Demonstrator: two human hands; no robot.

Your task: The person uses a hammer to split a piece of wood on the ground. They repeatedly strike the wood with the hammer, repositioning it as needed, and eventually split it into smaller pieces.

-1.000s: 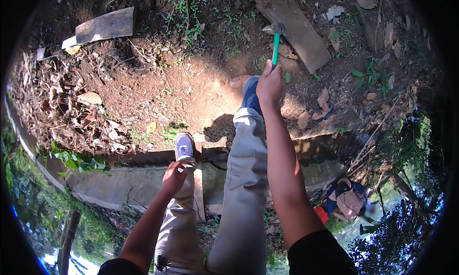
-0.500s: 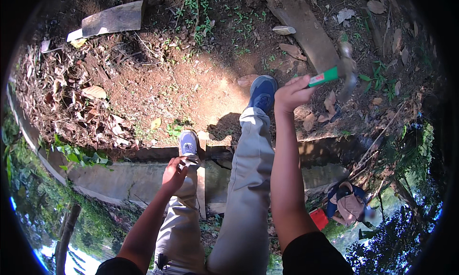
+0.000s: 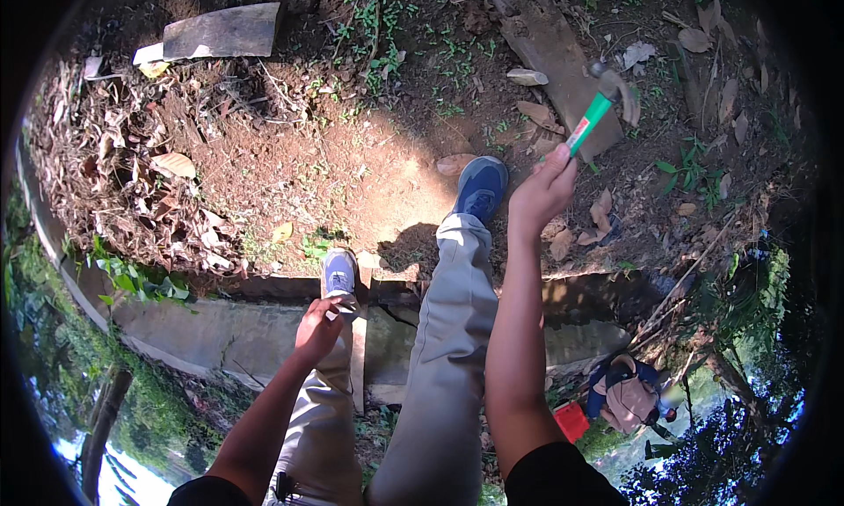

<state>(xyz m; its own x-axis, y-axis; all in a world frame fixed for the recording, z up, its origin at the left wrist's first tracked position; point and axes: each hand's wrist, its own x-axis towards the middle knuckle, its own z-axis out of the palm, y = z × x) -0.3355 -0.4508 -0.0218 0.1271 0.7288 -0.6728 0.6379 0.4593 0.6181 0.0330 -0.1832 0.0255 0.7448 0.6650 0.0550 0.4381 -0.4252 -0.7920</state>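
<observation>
Bare brown earth [image 3: 378, 189] spreads across the upper half of our view, with dry leaves [image 3: 114, 145] heaped toward nine to ten o'clock and a short board [image 3: 224, 31] lying between ten and eleven. A concrete ledge [image 3: 220, 330] crosses below, near our left shoe [image 3: 339, 273]; our right shoe [image 3: 482, 189] rests farther up on the soil. Toward four o'clock, a co-worker [image 3: 627, 396] bends beside a red container [image 3: 571, 422].

Our right hand [image 3: 542, 189], out at two o'clock, is closed around the green handle of a hammer [image 3: 591, 123]. From that hand, the hammer's long axis points to about one o'clock, its metal head at the far end. In our view the head overlaps the near end of a long plank [image 3: 549, 44], which runs from eleven to five o'clock, so the two axes cross; we cannot tell how high the head is above it.

Our left hand [image 3: 319, 332] is much farther away, with the hammer at its two o'clock. Its fingers curl loosely by our left shin; whether they pinch anything, we cannot tell.
</observation>
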